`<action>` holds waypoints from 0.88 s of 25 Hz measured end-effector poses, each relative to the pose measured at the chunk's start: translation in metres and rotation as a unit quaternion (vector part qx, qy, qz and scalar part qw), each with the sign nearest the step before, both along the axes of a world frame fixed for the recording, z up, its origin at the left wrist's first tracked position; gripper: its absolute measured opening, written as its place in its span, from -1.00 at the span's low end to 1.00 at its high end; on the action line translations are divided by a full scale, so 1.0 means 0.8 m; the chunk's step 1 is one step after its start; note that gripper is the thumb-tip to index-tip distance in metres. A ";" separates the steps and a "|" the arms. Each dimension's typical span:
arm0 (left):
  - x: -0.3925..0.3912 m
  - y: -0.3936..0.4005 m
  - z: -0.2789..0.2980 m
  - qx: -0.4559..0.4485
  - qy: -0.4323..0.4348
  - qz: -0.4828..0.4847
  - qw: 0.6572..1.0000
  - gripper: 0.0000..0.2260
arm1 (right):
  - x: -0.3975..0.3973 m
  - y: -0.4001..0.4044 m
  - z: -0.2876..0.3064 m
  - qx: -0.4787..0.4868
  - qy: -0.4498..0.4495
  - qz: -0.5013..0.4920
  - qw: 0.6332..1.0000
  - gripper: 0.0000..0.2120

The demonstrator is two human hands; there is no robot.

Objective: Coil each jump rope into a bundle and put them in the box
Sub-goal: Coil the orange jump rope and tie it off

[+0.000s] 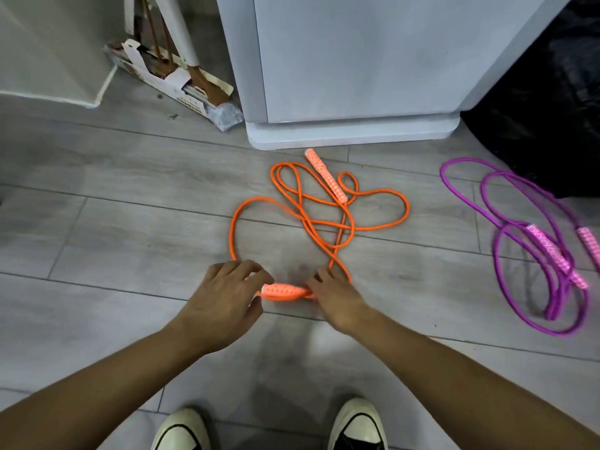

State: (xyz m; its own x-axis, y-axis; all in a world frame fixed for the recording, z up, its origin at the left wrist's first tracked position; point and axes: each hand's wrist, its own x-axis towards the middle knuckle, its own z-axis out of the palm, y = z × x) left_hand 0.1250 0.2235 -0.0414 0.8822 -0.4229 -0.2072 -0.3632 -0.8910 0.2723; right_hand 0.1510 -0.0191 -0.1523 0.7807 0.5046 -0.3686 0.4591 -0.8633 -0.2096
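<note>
- The orange jump rope (319, 209) is sprawled on the grey floor (97, 222) in a loose tangle, just in front of the white appliance (350, 76). Not coiled at all yet.
- One orange handle (284, 291) lies between the two hands, long axis running left-right across the view. The other orange handle (325, 175) is way up by the appliance base, angled diagonally.
- The left hand (224, 300) has its fingers curled over the left end of the near handle, looks like a pinch grip on it. The right hand (337, 298) is at the right end where the cord leaves the handle; fingers look bent around it, but I can't say how firm the hold is.
- Key thing for the next move: all the slack lies away from the hands, toward the appliance, and the cord runs off past the right hand, so that hand is closer for gathering loops, I'd guess.
- The purple jump rope (532, 254) lies well to the right of the appliance, next to a black bag (552, 108), untouched.
- No box in view that I can spot.
</note>
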 end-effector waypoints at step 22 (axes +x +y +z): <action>-0.053 0.027 -0.003 -0.005 0.024 0.072 0.997 -0.69 | -0.008 -0.014 0.079 0.247 0.120 -0.192 0.942 -0.73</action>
State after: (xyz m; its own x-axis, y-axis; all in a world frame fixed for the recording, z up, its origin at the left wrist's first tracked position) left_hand 0.0828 0.2449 -0.0440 0.9234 -0.2943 -0.2464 -0.2175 -0.9301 0.2958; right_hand 0.1449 -0.0304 -0.0895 0.8642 0.3593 -0.3523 0.0213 -0.7256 -0.6878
